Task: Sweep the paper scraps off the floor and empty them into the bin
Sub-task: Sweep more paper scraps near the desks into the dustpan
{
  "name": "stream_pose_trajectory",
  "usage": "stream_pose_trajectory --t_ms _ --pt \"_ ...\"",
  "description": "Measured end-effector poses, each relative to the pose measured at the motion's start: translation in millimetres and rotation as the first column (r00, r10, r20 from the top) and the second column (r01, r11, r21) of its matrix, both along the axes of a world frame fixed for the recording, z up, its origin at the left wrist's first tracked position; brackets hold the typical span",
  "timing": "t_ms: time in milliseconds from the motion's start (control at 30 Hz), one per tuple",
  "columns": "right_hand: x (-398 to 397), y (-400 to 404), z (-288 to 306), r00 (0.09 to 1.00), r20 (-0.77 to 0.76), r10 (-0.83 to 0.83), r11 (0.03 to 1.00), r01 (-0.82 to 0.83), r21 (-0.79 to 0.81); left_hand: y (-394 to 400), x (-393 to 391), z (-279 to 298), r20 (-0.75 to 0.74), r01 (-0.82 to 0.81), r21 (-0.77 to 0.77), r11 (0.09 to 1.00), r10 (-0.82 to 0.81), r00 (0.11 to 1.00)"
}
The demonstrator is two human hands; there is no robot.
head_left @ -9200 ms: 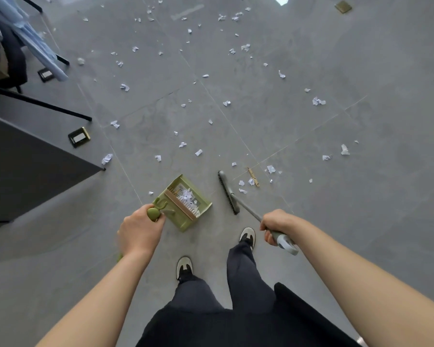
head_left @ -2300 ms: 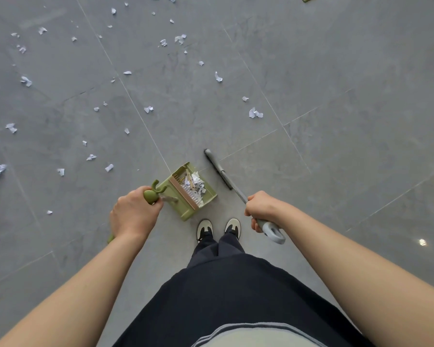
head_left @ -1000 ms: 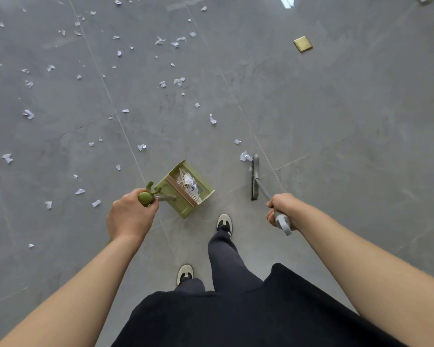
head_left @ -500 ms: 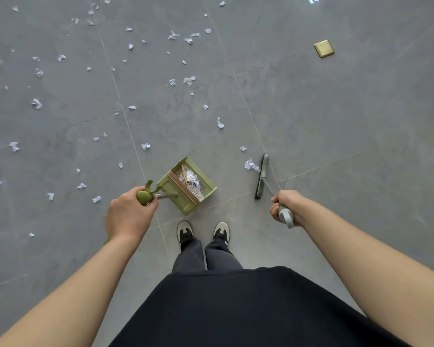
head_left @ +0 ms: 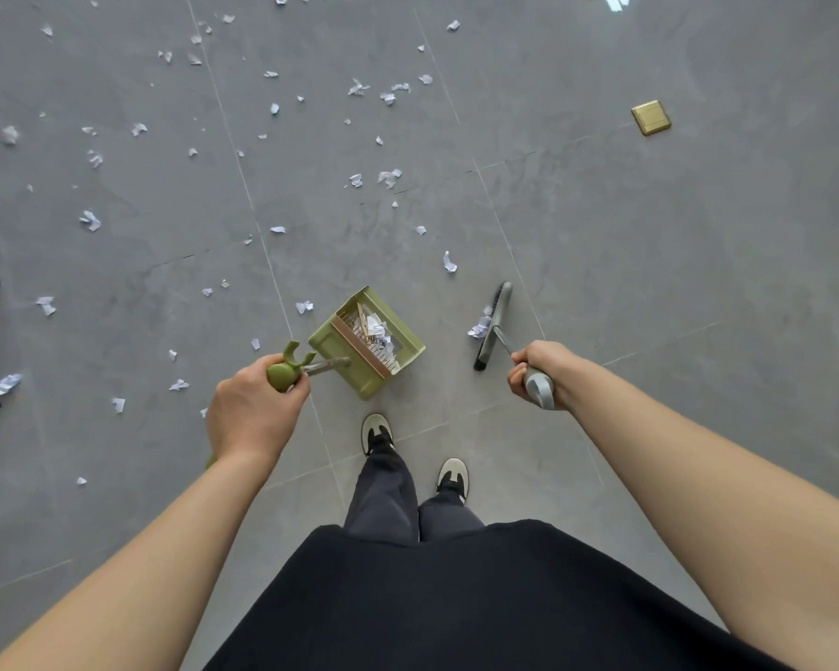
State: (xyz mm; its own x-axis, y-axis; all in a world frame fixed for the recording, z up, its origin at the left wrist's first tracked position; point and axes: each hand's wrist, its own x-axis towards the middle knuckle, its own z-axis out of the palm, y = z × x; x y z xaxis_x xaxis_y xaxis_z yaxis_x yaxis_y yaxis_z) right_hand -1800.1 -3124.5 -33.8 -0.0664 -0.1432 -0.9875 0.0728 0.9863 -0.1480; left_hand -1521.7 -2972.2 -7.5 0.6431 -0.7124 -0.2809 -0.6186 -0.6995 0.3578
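grey floor tiles still lay strewn with paper scraps. over the last second her right hand, clamped on the broom, had dragged one clump toward the green dustpan, gripped by her left hand; no bin showed.

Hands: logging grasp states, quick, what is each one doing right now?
Left hand: grips the green dustpan handle.
Right hand: grips the grey broom handle.
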Motion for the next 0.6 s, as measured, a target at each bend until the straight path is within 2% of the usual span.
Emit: stream_pose_trajectory --t_ms 100,300,467,600 --pt "34.2 -19.4 -3.8 0.996 -0.047 0.071 0.997 -0.072 -0.030 -8.6 28.8 -1.3 0.002 -0.015 0.009 1.000 0.015 1.000" --pt "94.7 -35.3 -7.2 0.936 -0.127 0.329 0.942 -0.335 -0.026 -14.2 77.2 -6.7 0.010 -0.019 0.046 0.999 0.019 1.000" --pt "124.1 -29.8 -3.5 0.869 -0.103 0.484 0.874 -0.487 0.001 -13.0 104.4 -9.9 0.017 -0.027 0.071 0.997 0.025 1.000" --pt "138.5 -26.7 5.1 0.855 -0.027 0.519 0.855 -0.518 0.031 -7.5 117.6 -9.1 0.023 -0.061 0.087 0.994 0.059 0.998"
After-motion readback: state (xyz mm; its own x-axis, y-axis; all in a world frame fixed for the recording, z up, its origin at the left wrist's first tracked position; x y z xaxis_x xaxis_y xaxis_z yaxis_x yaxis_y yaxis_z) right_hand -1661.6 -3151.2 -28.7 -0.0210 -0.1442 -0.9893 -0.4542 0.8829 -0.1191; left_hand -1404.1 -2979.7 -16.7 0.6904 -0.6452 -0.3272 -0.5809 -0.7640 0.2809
